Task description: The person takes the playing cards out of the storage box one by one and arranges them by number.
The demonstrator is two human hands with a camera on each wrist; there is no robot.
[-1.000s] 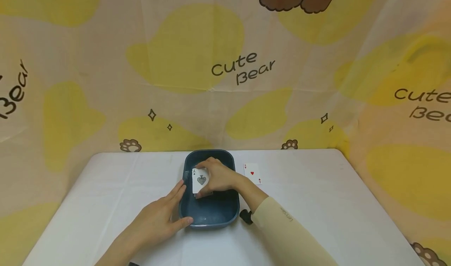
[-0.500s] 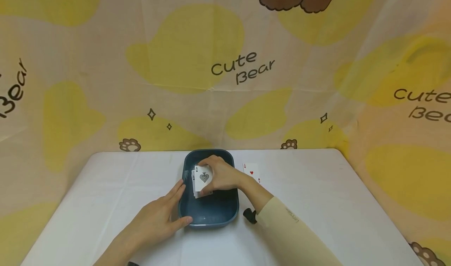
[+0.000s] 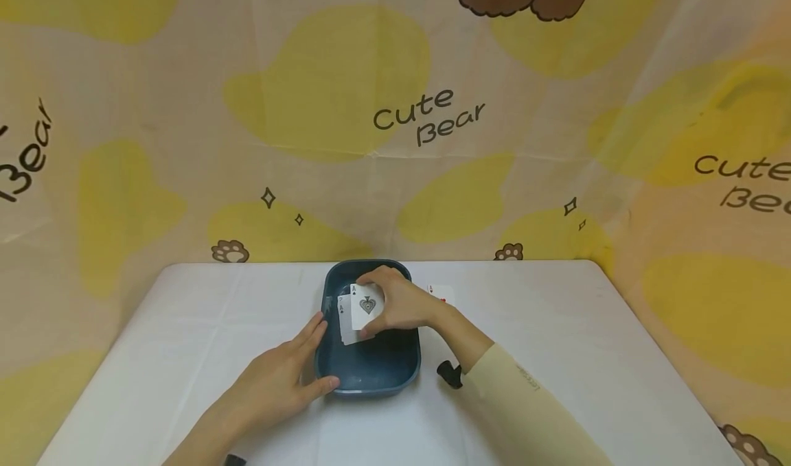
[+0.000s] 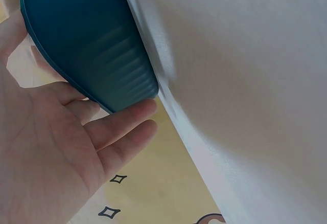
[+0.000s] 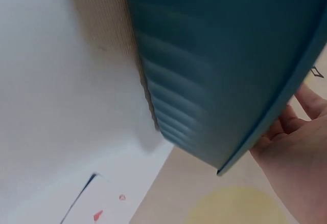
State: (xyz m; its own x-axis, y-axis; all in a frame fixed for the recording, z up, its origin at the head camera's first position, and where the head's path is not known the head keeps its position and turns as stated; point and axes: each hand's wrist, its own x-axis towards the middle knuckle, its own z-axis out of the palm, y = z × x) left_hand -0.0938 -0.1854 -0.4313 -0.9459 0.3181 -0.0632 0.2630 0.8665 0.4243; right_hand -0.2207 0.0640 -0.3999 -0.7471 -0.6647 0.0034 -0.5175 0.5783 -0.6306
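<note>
"While the left hand rests against the left side of the bin, what does the right hand have in its grip?"

"It pinches the ace of spades, thumb at the near edge and fingertips at the far one, so the grip is only as wide as the card. Whether more cards sit beneath in the pinch, nobody can tell."

"And where is that card?"

"Face up within the bin's walls, overlapping other cards that peek out on its left and near sides. Whether it touches them is unclear."

"How is the left hand's grip?"

"Loose and spread: the fingers lie against the outer wall, fairly straight, and the thumb is at the near left corner of the rim. It has no card."

"What else is on the counter?"

"An ace of hearts, right of the bin, partly hidden by the right wrist. Beside the pale sleeve is a black object, too small to identify."
</note>
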